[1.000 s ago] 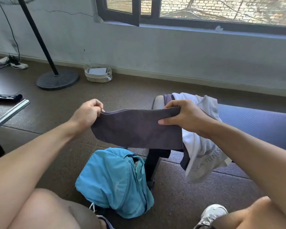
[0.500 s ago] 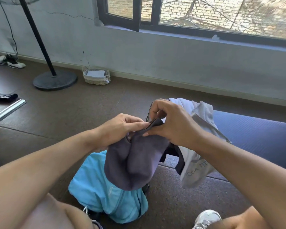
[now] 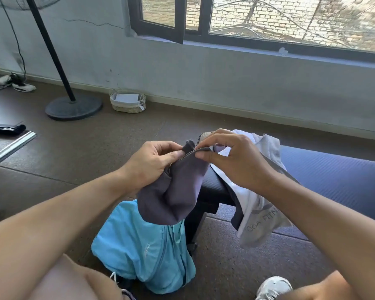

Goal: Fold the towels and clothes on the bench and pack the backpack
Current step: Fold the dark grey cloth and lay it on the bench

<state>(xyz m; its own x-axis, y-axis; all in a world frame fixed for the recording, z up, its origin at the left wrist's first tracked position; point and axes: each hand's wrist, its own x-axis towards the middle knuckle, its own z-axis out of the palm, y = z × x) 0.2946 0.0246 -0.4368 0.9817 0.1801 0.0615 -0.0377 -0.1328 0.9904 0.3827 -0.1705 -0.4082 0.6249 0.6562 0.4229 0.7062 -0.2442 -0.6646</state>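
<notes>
You are in a plain workout room, something like a small home gym. Just right of your right hand (image 3: 236,161) runs a padded bench (image 3: 333,176) with a grey towel (image 3: 266,224) printed with yoga-fitness lettering draped over it, and below your left hand (image 3: 152,163) a blue backpack (image 3: 143,252) sits on the speckled rubber floor (image 3: 121,139). Well beyond your left hand a fan stand (image 3: 72,105) and a small wicker basket (image 3: 127,102) stand by the bare wall under a dark-framed window (image 3: 247,20).
</notes>
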